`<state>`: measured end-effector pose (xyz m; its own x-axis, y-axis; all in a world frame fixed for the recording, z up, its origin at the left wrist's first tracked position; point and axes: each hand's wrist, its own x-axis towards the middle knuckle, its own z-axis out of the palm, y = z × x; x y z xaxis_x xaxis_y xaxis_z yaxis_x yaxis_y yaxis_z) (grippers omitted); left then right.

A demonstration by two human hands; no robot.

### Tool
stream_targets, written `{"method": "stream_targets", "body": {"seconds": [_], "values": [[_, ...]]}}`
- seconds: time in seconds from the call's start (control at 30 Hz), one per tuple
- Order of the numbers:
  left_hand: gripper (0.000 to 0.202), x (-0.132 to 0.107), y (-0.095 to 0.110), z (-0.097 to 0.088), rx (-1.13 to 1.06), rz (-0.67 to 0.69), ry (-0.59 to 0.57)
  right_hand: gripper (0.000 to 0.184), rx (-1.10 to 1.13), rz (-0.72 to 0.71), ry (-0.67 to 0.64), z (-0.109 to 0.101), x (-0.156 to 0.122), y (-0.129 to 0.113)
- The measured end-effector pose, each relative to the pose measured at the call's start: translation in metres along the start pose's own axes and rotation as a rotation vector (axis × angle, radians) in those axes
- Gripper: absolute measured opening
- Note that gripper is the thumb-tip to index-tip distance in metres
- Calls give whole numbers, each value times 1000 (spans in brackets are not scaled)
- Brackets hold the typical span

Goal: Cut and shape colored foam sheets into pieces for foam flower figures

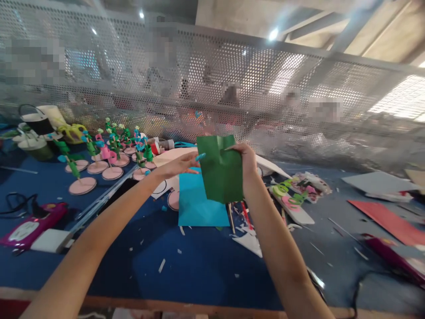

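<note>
My right hand [247, 166] grips a sheet of green paper [221, 173] by its upper right edge, thumb in front, fingers behind. The sheet is held up, slightly creased near the top. At its left edge is my left hand [182, 164], with a small blue piece [200, 156] at its fingertips. That piece looks pinched, while the lower fingers stretch out. Whether the left hand touches the green sheet I cannot tell. Below and behind the green sheet, a bright blue sheet of paper [202, 212] lies on the table.
Several paper flowers on round pink bases [83, 185] stand at left. Purple glue guns lie at left [36, 226] and right [395, 252]. A white tray [295, 208] holds paper curls. Red paper [388, 219] and scraps lie on the blue table [139, 279]. A perforated metal screen [212, 66] rises behind.
</note>
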<state>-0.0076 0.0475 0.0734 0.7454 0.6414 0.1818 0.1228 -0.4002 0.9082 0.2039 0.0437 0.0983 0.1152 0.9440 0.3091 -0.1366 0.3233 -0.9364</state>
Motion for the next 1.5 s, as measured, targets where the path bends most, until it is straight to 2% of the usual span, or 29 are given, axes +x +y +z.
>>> {"method": "stream_targets", "body": {"seconds": [0.07, 0.2, 0.3, 0.43, 0.5, 0.6, 0.67, 0.8, 0.87, 1.27, 1.5], "values": [[62, 2, 2, 9, -157, -4, 16, 8, 33, 77, 6, 5, -10, -1], [62, 3, 2, 12, -151, -107, 132, 10, 33, 127, -21, 8, -18, -3], [55, 2, 1, 9, -138, -103, 175, 8, 21, 151, -166, 4, -21, -6], [53, -1, 5, 5, -125, -96, 159, 31, 26, 190, -341, -1, -24, -7], [55, -3, 8, 3, -111, -110, 132, 38, 20, 194, -337, -2, -24, -6], [56, -4, 12, 0, -84, -112, 105, 37, -11, 190, -332, -4, -21, -1], [53, -4, 14, 0, -73, -97, 177, 34, -50, 177, -363, -4, -19, 2], [46, -3, 17, 1, -11, -43, 414, 32, -115, 127, -400, 0, -20, 5], [44, -2, 17, 1, 37, -4, 480, 34, -133, 112, -409, 2, -21, 5], [34, -8, 28, -8, -58, -103, 449, 31, -142, 105, -391, 6, -24, 5], [37, -6, 26, -7, 16, -172, 517, 34, -157, 80, -402, 6, -22, 10]]}}
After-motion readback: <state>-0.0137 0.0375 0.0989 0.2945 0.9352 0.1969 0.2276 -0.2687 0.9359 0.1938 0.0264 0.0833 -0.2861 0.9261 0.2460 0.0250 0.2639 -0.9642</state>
